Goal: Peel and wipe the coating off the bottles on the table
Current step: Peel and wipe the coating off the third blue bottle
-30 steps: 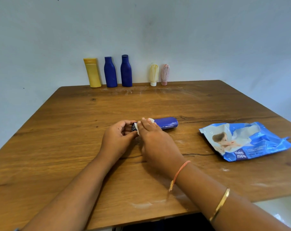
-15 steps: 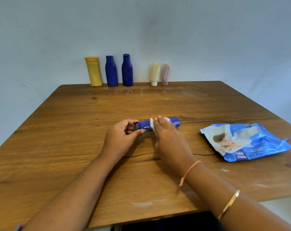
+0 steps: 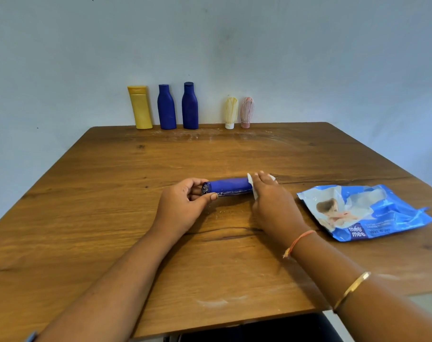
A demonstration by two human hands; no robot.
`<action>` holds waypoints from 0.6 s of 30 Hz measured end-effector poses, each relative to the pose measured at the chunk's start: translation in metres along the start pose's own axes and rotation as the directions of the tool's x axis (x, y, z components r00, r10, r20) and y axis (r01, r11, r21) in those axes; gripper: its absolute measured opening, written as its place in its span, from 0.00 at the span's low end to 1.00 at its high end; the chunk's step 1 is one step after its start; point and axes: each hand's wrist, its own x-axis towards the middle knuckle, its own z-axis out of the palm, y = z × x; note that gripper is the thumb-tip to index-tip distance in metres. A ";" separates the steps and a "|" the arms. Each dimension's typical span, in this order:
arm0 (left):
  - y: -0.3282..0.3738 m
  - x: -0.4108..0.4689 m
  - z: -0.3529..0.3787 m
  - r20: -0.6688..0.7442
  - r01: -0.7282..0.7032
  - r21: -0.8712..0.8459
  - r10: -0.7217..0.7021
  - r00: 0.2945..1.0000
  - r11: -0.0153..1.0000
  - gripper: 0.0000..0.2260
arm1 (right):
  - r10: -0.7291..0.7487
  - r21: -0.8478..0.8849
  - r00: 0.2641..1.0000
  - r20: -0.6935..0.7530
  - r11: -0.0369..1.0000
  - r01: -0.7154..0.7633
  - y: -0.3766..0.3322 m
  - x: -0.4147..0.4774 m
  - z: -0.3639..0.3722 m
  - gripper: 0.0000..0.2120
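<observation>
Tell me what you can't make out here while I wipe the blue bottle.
All in the head view:
- Right end of the lying blue plastic bottle: covered by the right hand and its white wet wipe.
- Markings on the bottle's dark cap end: too small, partly behind the left hand.
- Fine print on the crumpled blue wipes pack: blurred.
- Both elbows: cut off by the bottom edge.
</observation>
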 end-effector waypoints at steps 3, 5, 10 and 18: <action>0.000 0.001 0.000 -0.002 0.003 0.016 -0.003 1.000 1.000 0.13 | -0.074 0.024 0.996 -0.046 0.997 0.075 -0.016 -0.016 0.009 0.30; 0.000 0.001 0.000 0.009 0.017 0.007 -0.017 1.000 1.000 0.13 | -0.187 0.004 0.982 -0.031 0.982 0.188 -0.032 -0.025 0.014 0.30; -0.001 0.000 -0.003 0.019 0.028 -0.054 -0.027 0.999 0.998 0.11 | -0.343 -0.048 0.939 0.012 0.938 0.343 -0.047 -0.017 0.017 0.29; 0.001 -0.001 0.001 0.041 0.046 -0.108 -0.041 0.998 0.993 0.07 | -0.047 -0.015 0.999 0.006 0.999 0.047 0.000 0.017 -0.010 0.24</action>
